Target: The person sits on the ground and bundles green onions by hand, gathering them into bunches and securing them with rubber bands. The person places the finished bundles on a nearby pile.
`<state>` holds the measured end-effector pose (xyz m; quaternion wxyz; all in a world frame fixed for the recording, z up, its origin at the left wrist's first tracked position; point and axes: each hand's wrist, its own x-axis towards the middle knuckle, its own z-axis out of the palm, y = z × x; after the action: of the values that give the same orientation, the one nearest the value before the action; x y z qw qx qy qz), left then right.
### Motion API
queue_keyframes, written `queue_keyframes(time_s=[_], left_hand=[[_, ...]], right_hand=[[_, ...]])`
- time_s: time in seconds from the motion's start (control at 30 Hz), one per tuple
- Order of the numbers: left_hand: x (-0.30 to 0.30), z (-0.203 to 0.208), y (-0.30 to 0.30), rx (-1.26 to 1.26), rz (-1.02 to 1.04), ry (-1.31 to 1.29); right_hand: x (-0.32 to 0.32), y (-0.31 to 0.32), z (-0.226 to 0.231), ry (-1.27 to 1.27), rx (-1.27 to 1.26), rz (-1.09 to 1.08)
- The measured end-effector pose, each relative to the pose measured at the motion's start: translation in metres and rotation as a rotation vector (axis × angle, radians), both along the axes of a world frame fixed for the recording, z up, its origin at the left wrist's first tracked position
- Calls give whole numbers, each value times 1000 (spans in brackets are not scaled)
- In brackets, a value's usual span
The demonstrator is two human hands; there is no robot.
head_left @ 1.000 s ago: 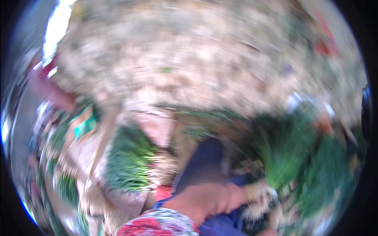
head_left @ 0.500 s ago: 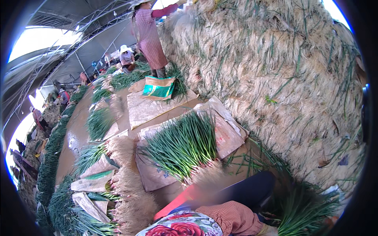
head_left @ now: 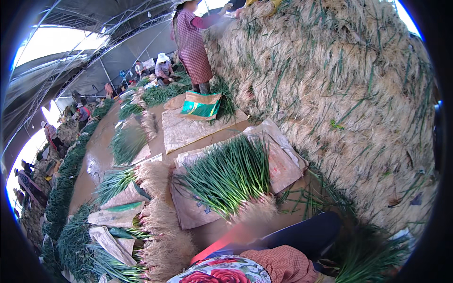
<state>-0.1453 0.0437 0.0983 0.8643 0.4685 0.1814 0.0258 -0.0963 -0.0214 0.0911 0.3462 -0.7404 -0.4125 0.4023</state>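
Note:
Neither of my hands shows in the head view. At the lower edge I see only a floral cloth (head_left: 219, 273), an orange checked sleeve (head_left: 283, 263) and dark trousers (head_left: 306, 236). Just in front of them a bundle of green onions (head_left: 226, 174) lies on a brown paper sack (head_left: 283, 165), with its pale roots pointing toward me. To the right rises a tall stack of onions (head_left: 339, 94), its root ends facing out.
More onion bundles and sacks (head_left: 118, 217) lie at lower left on the wet brown floor (head_left: 99, 155). A green and yellow bag (head_left: 200, 104) stands further back. A person in a checked apron (head_left: 193, 45) works at the stack. Other people sit along the left.
The view has swung up from my lap to the floor and the stack. A hand seen near onion roots one second ago is out of the picture.

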Motion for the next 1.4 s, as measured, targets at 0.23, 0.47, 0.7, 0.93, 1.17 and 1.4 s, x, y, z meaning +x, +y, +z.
queue_keyframes(time_s=[0.23, 0.47, 0.7, 0.93, 1.17, 1.4], left_hand=[[-8, 3, 2, -3, 20, -4], [-10, 7, 5, -1, 38, -4], [-15, 6, 5, -9, 57, 0], [-11, 10, 12, -13, 43, -20], [-7, 9, 21, -18, 32, -17], [-23, 12, 21, -24, 78, -6]], right_hand=[[0, -3, 0, 9, -14, -1], [2, -4, 2, 12, -26, 2], [5, -9, 0, 22, -48, 3], [-6, -11, 12, -12, -67, -41], [5, -23, 8, -20, -72, -127], [19, -16, 11, -25, -90, -139]])
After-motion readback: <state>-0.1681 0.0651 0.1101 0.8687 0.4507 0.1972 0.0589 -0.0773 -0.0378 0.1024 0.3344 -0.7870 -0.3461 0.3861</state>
